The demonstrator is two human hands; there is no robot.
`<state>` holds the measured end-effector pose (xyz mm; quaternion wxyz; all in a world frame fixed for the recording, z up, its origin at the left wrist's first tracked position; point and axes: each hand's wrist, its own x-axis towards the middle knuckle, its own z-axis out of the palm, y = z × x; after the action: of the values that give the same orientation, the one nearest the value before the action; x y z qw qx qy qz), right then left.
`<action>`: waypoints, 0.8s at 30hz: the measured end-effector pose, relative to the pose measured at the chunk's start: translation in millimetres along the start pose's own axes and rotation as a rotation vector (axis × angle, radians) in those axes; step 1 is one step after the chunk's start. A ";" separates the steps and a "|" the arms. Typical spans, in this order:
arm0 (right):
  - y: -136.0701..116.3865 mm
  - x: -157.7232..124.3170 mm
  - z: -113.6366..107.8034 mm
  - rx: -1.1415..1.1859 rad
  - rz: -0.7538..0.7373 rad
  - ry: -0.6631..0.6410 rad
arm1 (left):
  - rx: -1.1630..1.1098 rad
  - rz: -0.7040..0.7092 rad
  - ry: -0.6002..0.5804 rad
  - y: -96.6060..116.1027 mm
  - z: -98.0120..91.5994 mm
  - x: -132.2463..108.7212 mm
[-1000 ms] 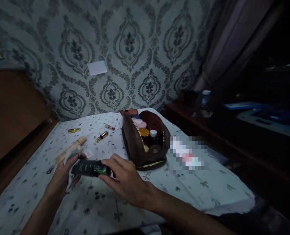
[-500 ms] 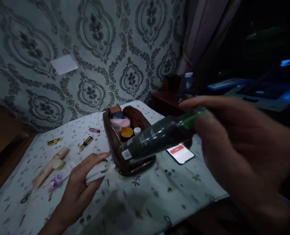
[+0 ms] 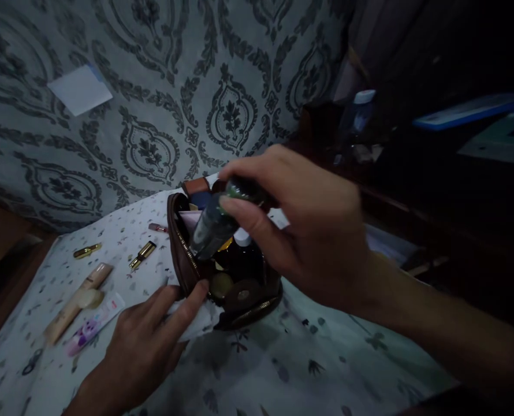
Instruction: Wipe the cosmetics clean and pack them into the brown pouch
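The dark green plastic bottle [image 3: 213, 222] sits in the middle of the frame. It is tilted, with its lower end dipping into the mouth of the open brown leather pouch [image 3: 239, 297] and its upper end in your right hand [image 3: 309, 231]. That hand's grip is clamped on the bottle between thumb and fingers. The bottle's lower end lies close to the pouch's zipped rim on the left. The pouch is crowded: a white-capped dark jar [image 3: 242, 238] and a gold lid [image 3: 226, 246] lie just beside the bottle.

The bottle's body is glossy and dark, with a pale label blurred on its side.

Your left hand [image 3: 144, 341], at lower centre-left, has its grip apart. Its fingers lie flat on a white tissue [image 3: 198, 323] and touch the pouch's near corner.

The flower-printed counter [image 3: 326, 364] is bare at lower right, where its edge drops into darkness. To the left lie two gold lipstick tubes [image 3: 142, 255], a beige tube [image 3: 73, 300] and a pink-and-white tube [image 3: 95, 323], all well apart from the pouch. The patterned wall [image 3: 153, 150] stands close behind, and a clear plastic bottle [image 3: 361, 112] stands at upper right.
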<state>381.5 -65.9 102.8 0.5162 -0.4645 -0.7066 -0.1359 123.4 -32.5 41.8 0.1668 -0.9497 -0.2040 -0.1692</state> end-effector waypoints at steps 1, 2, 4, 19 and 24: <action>1.9 2.4 6.6 0.023 -0.015 -0.034 | -0.007 0.008 0.006 0.0 -0.2 0.8; 3.3 4.6 13.2 0.043 -0.025 -0.070 | -0.012 0.011 0.011 0.2 -0.5 1.7; 5.1 7.9 26.0 0.075 -0.033 -0.139 | -0.017 0.011 0.022 0.6 -1.0 3.3; 9.7 5.4 70.1 0.104 0.012 -0.484 | -0.019 0.006 0.005 1.1 -0.4 3.4; 8.1 9.1 70.7 0.080 0.050 -0.598 | -0.009 0.020 0.016 1.4 -1.6 5.7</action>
<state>345.0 -9.5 77.9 0.3063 -0.4806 -0.8203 0.0474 128.4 -32.4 45.2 0.1658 -0.9510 -0.1925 -0.1761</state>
